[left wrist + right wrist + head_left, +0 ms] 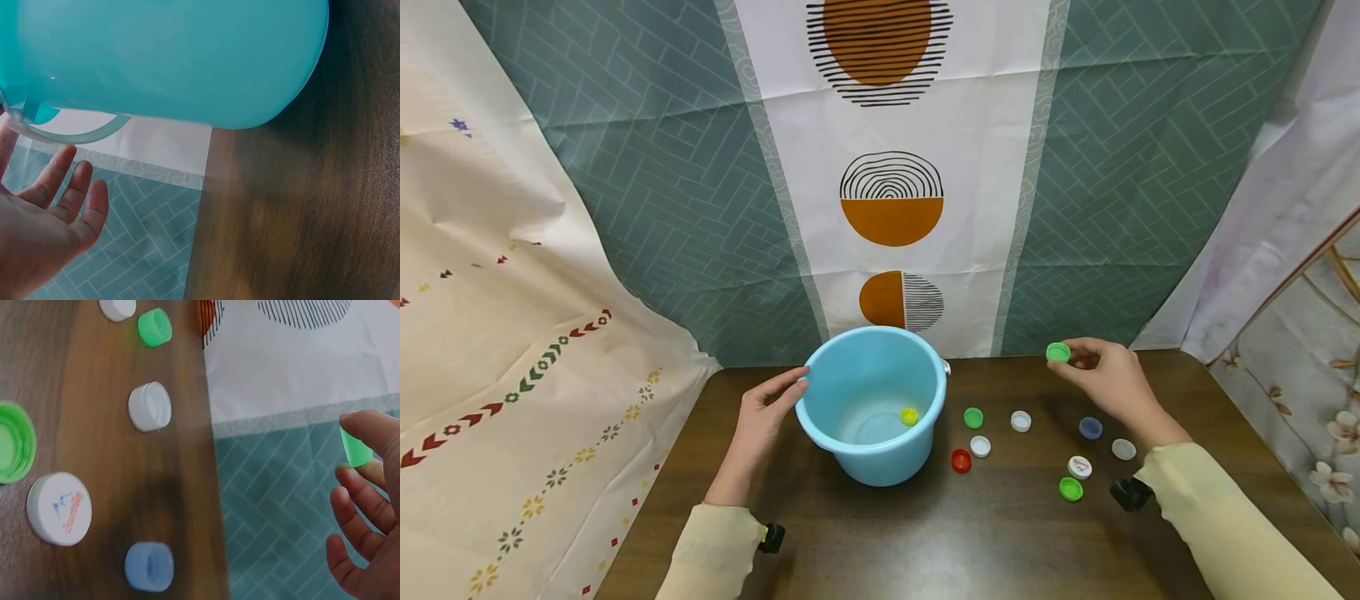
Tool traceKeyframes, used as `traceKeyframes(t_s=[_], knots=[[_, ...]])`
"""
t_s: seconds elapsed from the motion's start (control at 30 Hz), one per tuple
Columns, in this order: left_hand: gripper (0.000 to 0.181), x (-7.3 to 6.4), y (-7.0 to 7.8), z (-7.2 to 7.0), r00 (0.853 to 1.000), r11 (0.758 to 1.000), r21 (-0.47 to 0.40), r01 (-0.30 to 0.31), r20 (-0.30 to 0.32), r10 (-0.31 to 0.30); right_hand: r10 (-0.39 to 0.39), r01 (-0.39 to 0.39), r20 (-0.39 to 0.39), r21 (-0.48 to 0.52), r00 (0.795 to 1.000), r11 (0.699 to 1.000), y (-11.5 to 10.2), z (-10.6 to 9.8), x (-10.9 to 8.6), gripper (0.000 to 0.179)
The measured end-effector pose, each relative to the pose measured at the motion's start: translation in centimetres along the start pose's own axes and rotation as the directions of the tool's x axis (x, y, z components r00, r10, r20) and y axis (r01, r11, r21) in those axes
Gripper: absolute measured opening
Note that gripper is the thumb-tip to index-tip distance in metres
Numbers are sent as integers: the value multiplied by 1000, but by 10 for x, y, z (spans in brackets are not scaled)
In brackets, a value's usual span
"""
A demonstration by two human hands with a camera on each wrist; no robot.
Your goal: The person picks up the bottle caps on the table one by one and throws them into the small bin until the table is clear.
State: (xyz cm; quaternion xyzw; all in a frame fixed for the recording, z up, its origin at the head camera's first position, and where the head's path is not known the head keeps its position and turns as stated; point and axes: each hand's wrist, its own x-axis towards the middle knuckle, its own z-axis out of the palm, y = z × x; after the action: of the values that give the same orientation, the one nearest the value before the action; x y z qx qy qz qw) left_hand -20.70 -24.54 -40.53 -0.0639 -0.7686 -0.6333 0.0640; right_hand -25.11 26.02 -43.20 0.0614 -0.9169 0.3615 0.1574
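Observation:
My left hand pinches the left rim of a light blue bucket between thumb and index finger. Its other fingers spread beside the bucket's pale handle in the left wrist view. Inside, a small yellow bottle cap lies on the bucket's floor. Above the far right of the table, my right hand holds a green bottle cap between thumb and fingertips; the remaining fingers are loosely bent. Below that hand lie a blue cap and a white cap.
More caps lie on the dark wooden table: a green one, a red one, two white ones near them, a printed white cap and a bright green cap. A patterned cloth hangs behind the table.

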Motion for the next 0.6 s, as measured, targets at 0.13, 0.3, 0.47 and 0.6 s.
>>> traceKeyframes(t_s=[0.13, 0.3, 0.47, 0.6], knots=[[36, 0, -1, 0, 1000, 1000, -2, -6, 0, 6, -13, 13, -1, 17, 1000, 1000, -11, 3, 3, 47], [35, 0, -1, 0, 1000, 1000, -7, -8, 3, 8, -30, 30, 2, 22, 1000, 999, -25, 6, 5, 49], [35, 0, -1, 0, 1000, 1000, -9, -10, 1, 10, -41, 41, 8, 43, 999, 998, -35, 8, 9, 51], [36, 0, 0, 0, 1000, 1000, -4, -10, -1, 10, -45, 44, 22, 55, 999, 998, -44, 9, 12, 53]])
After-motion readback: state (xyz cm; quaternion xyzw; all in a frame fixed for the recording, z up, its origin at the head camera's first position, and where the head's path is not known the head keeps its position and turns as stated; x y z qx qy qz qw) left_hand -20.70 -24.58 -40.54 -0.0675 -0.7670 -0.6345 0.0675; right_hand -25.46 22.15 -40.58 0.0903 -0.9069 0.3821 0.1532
